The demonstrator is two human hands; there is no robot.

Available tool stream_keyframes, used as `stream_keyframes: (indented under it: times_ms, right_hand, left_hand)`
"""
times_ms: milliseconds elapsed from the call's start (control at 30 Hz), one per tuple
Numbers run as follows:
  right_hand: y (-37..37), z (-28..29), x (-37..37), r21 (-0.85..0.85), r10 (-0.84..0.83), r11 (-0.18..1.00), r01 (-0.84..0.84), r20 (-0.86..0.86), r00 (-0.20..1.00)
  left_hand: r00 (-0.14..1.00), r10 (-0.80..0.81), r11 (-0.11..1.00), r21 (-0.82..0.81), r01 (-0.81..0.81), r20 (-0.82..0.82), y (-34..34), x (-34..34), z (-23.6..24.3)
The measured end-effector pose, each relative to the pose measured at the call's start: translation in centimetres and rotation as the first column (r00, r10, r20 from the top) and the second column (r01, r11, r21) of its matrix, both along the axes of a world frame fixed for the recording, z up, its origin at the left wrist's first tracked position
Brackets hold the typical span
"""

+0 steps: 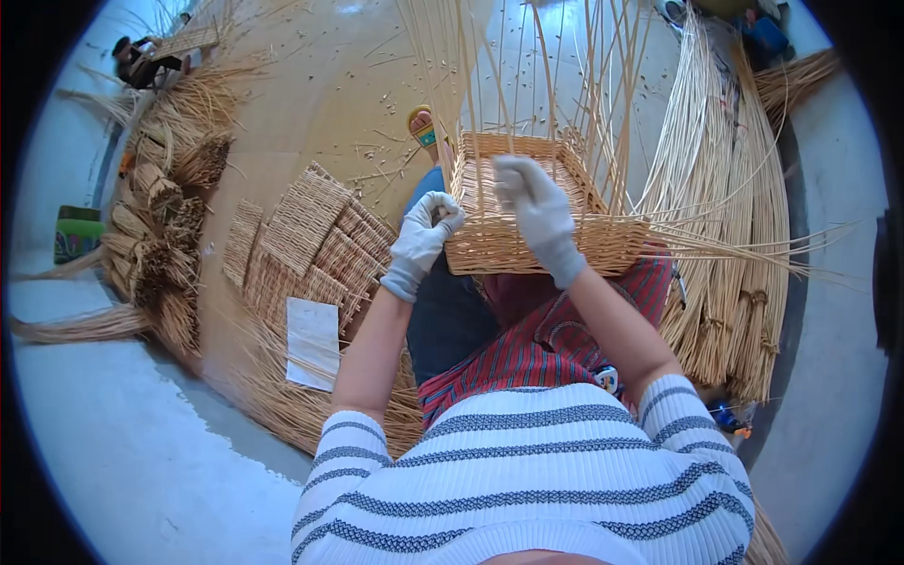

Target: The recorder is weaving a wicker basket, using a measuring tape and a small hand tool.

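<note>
Striped sweater (556,471) nearest cam, then woven basket (504,250) just ahead, partly over red striped cloth (513,363). Straw bundles (174,226) hem L side, long canes (734,207) R side; scrap-strewn floor (320,85) btwn. L hand (424,240) curled, thumb to fingers, at basket's near L corner; R hand (540,212) blurred, half-curled over near wall. Can't tell what either grips.

the basket (499,247) sits on the lap (513,353), the left hand (422,235) at its left side and the right hand (539,207) over its near side; woven panels (306,226) lie left on the floor (311,85), a sheet (313,344) at their near edge, bundles (174,235) farther left, long reeds (720,217) right
</note>
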State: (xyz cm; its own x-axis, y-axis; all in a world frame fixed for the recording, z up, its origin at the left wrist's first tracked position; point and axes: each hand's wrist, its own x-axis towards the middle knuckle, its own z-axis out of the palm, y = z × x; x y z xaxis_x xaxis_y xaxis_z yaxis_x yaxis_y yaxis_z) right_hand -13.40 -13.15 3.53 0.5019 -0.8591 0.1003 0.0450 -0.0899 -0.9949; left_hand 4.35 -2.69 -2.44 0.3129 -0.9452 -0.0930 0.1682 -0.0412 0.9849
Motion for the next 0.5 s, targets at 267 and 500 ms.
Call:
stream_keyframes:
  times_ms: [267, 500]
  right_hand:
    - [-3.4, 2.3, 1.8, -0.136, 0.156, 0.986, -0.098, 0.532, 0.832]
    - [0.8, -2.5, -9.0, 0.253, -0.122, 0.963, 0.09, 0.115, 0.986]
  left_hand:
    - [0.773, 0.055, 0.998, -0.043, -0.036, 0.631, 0.5, -1.6, 1.7]
    - [0.65, 0.047, 0.995, -0.091, 0.035, 0.758, 0.6, -1.5, 3.1]
